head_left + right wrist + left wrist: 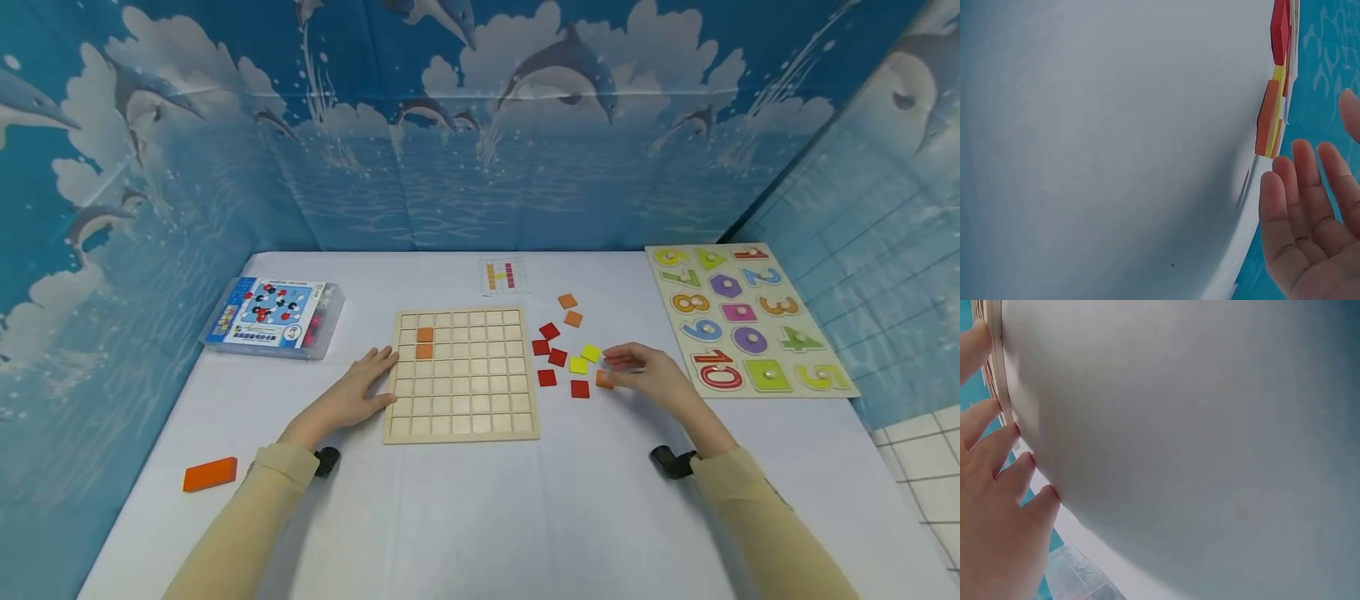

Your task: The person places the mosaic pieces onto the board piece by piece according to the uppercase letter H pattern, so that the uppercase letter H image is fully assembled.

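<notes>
A wooden grid board (pixel 462 439) lies on the white table, with two orange square tiles (pixel 424 342) in its upper left cells, one below the other. My left hand (pixel 351 395) rests at the board's left edge, fingers spread and touching the rim. To the right of the board lie several loose tiles: red tiles (pixel 557 357), yellow tiles (pixel 578 365) and orange tiles (pixel 567 301). Beside the nearest orange tile (pixel 604 379) hovers my right hand (pixel 651 377), holding nothing. Its fingers (pixel 1274 200) are slightly bent and apart from that tile in the right wrist view.
A small pattern card (pixel 504 276) lies behind the board. At the back left sits a plastic box (pixel 274 317) with a molecule picture. A number-and-shape puzzle board (pixel 750 321) is at the right. An orange block (pixel 210 474) lies near the left sleeve.
</notes>
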The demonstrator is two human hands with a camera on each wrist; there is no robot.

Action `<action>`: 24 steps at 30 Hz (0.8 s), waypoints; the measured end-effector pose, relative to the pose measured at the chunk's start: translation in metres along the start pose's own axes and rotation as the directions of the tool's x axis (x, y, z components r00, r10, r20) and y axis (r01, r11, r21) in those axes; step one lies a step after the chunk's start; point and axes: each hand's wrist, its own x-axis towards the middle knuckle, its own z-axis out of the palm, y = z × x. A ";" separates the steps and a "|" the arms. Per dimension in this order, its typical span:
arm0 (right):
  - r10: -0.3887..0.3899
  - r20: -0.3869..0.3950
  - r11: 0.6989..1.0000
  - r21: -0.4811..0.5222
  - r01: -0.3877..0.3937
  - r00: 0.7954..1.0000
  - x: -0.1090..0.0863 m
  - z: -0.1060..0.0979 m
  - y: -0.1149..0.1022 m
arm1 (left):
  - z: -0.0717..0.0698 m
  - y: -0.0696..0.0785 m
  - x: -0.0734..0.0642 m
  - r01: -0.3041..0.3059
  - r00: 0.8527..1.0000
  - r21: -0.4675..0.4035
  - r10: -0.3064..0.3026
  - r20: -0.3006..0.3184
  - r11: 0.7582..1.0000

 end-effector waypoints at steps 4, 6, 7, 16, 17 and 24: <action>0.008 0.035 1.000 -0.024 -0.007 0.999 0.002 0.002 0.001 | 0.000 0.000 0.001 -0.005 1.000 -0.001 0.005 0.002 1.000; 0.013 0.050 0.999 -0.039 -0.011 0.999 0.003 0.003 0.002 | 0.000 0.000 0.001 -0.008 1.000 -0.001 0.008 0.002 1.000; 0.014 0.056 0.999 -0.048 -0.011 0.998 0.003 0.003 0.002 | 0.000 0.000 0.001 -0.010 1.000 0.000 0.010 0.001 1.000; 0.049 0.048 0.993 -0.112 -0.043 0.998 0.004 0.002 0.000 | -0.001 0.002 0.003 -0.018 1.000 0.021 0.018 -0.014 1.000; 0.052 0.044 0.992 -0.121 -0.047 0.998 0.004 0.002 -0.001 | -0.002 0.002 0.003 -0.019 1.000 0.022 0.019 -0.015 1.000; 0.070 0.028 0.980 -0.186 -0.064 0.997 0.010 0.006 -0.003 | -0.001 0.002 -0.001 -0.012 1.000 0.016 0.012 -0.005 1.000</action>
